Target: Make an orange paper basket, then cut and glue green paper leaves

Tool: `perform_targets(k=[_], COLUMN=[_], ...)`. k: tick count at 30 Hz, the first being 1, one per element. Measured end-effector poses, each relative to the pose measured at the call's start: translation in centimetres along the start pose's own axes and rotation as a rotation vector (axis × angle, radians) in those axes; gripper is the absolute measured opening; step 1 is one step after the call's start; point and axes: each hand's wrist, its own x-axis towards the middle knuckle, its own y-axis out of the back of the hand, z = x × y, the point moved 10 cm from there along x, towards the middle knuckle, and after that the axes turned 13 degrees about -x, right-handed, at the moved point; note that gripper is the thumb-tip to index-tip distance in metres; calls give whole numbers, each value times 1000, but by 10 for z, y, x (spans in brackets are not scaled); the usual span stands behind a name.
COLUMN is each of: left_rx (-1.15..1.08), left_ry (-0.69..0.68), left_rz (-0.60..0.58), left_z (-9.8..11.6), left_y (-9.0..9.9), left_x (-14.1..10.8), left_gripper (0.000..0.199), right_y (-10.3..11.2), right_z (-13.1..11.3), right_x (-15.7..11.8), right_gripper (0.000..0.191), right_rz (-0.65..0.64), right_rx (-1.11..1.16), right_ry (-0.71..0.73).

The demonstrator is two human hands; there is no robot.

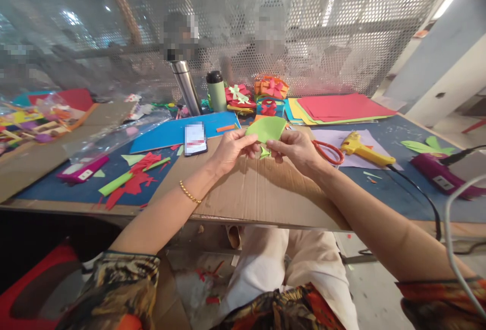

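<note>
Above the cardboard sheet, both hands hold a green foam-like sheet piece with a curved upper edge. My left hand pinches its left side between thumb and fingers. At the lower right edge, my right hand grips the same piece, fingers closed. A small green pointed bit shows just below, between the hands; whether it is joined to the bigger piece I cannot tell. To the right of my right hand lie red-orange rings and a yellow glue gun.
A phone lies near a blue sheet. Red and green scraps are at left. A steel flask, a green bottle and coloured boxes stand at the back. Red sheets are stacked behind the glue gun; its black cable trails right.
</note>
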Motion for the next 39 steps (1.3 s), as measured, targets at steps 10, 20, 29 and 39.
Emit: perform_targets(k=[10, 20, 29, 39], left_rx=[108, -66, -237, -320], left_ry=[72, -40, -43, 33], left_rz=[-152, 22, -96, -335], left_z=[-6, 5, 9, 11], left_y=[-5, 11, 1, -19], left_x=[0, 8, 7, -5], left_gripper=[29, 20, 23, 43], right_y=[-7, 90, 71, 77], right_z=[-7, 5, 28, 21], right_x=[-2, -20, -39, -45], right_gripper=[63, 29, 40, 44], right_rz=[-123, 111, 14, 166], right_rx=[-215, -1499, -1603, -1533], right_ry=[60, -295, -430, -473])
